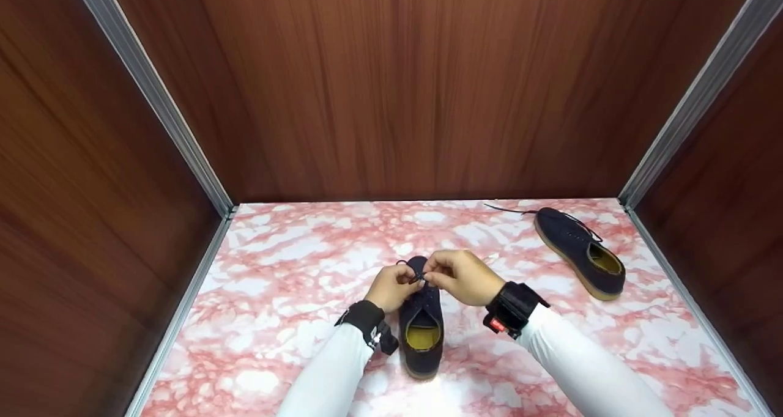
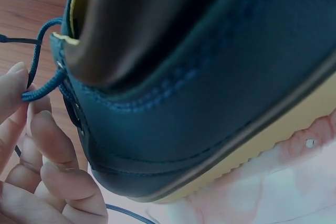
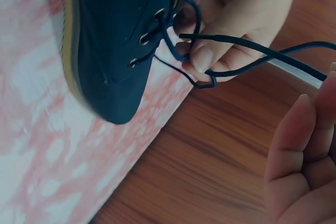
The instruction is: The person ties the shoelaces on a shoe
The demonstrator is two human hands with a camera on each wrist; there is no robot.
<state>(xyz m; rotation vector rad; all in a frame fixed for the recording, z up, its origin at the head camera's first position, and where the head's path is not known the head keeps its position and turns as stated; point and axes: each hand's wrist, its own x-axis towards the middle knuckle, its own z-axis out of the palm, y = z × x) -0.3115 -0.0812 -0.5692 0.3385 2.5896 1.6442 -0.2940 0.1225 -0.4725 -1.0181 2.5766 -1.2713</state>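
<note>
A dark navy lace-up shoe (image 1: 422,363) with a tan sole and yellow lining stands upright, toe pointing away from me. My left hand (image 1: 391,288) is at its left side, thumb and finger pinching a loop of the blue shoelace (image 2: 46,90) just off the eyelets. From the right, my right hand (image 1: 466,277) pinches another stretch of the lace between thumb and forefinger. In the right wrist view the lace (image 3: 247,44) runs from the left hand's fingers (image 3: 210,51) across to the right hand (image 3: 310,166), its tipped end poking out beside the left thumb.
A second matching shoe (image 1: 572,246) lies to the far right, its lace (image 1: 511,209) trailing left. The surface (image 1: 275,337) is red-and-white marbled. Dark wood-grain panels (image 1: 397,87) enclose it at the back and sides, with grey metal rails (image 1: 165,108) at the corners.
</note>
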